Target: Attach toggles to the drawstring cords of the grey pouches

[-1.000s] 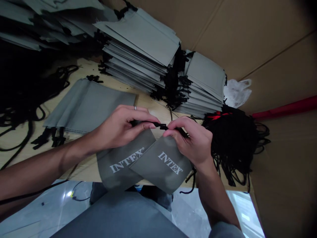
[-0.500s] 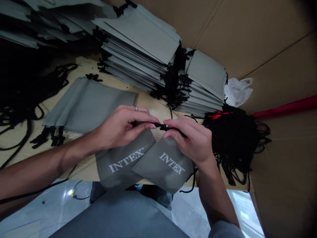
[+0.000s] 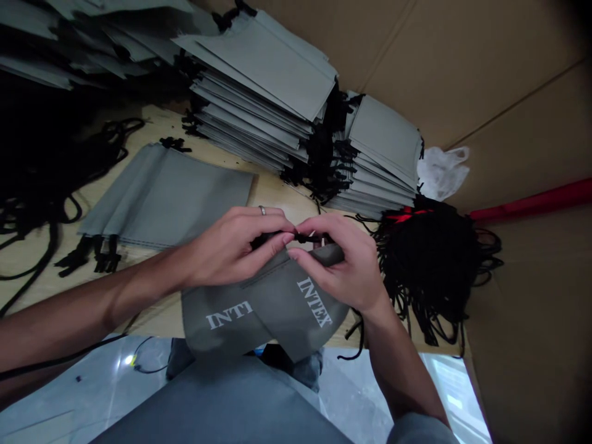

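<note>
Head view: the left hand (image 3: 240, 243) pinches a black cord (image 3: 303, 238), the right hand's (image 3: 354, 268) grip curls around the top of one grey INTEX pouch (image 3: 298, 324), overlapping a second pouch (image 3: 222, 336) at the tabletop's (image 3: 161, 314) near edge

Looks like matt, smooth cloth in the printed pouches (image 3: 287, 314) and the stacks (image 3: 277, 68), with matt lettering (image 3: 313, 301). Looks like soft, matt textile in the cords (image 3: 430, 265). Shows smooth wood on the table (image 3: 272, 192), matt cardboard on the wall (image 3: 522, 123), crinkled, glossy plastic in the bag (image 3: 441, 174), shiny metal in the ring (image 3: 263, 210) and a smooth gloss on the floor (image 3: 351, 394).
</note>
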Demonstrator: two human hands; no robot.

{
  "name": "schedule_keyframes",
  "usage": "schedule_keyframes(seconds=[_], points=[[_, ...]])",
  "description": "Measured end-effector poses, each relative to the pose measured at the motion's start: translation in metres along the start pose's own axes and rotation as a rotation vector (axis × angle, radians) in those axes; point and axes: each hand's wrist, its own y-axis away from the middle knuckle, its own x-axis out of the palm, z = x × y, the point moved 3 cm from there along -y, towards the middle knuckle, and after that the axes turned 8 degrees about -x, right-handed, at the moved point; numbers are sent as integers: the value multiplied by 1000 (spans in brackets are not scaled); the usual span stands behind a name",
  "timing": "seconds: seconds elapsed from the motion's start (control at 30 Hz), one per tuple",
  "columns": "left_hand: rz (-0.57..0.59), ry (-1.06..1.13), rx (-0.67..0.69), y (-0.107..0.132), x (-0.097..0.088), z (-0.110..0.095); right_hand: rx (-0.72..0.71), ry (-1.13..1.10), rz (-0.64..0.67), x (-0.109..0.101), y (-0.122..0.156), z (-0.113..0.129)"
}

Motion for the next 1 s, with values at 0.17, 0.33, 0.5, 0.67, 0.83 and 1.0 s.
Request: schedule_keyframes(seconds=[0.17,0.33,0.5,0.67,0.83,1.0], points=[[-34,-16,-4,1,2,3,48,-11,-42,4,1,-3],[-121,67,-49,3,2,7,11,-25,-83,0,0,-5],[-137,306,-97,4,3,7,-18,14,-101,2,0,-5],[-222,250,-104,3,0,5,-24,87,-155,4,1,0],[-221,115,-1,2,-2,1,-49,1,-84,8,-1,3],[-146,87,21,3,-5,1,-23,-33,-38,8,-1,3]])
